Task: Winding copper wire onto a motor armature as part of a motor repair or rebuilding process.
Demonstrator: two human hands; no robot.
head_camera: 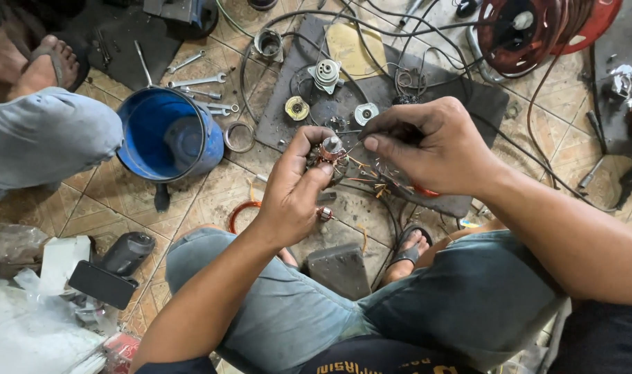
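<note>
Floor: tiled floor (122, 201), dark mat (482, 104) with loose parts.
Bucket: blue bucket (167, 135), well left of the hands.
Hands: left hand (295, 187) grips the motor armature (330, 154); right hand (426, 145) pinches copper wire (354, 147) at its top.
Progress: judged mid-winding; wire ends loose.
Clearance: cramped between knees, cables close.

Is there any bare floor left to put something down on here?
Yes: bare tiles between the blue bucket and the knee. The grey mat under both hands is crowded with motor parts and wires.
</note>
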